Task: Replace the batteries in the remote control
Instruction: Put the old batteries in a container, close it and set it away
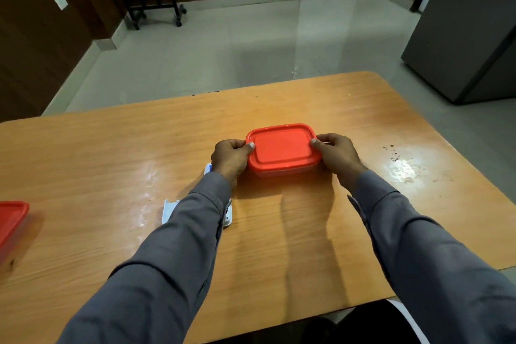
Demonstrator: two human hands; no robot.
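Observation:
A rectangular container with a red lid (282, 149) stands on the wooden table (111, 162) in front of me. My left hand (230, 158) grips its left end, thumb on the lid's rim. My right hand (337, 158) grips its right end the same way. A white remote control (227, 216) lies on the table under my left forearm and is mostly hidden; its far end shows at the wrist. Beside it lies a white flat piece (168, 211), partly covered by my sleeve.
A second red-lidded container (11, 222) sits at the table's left edge, cut off by the frame. Dark specks (392, 152) mark the table to the right. Beyond the table are a tiled floor, a grey cabinet (469, 36) and a black wheeled stand (153, 5).

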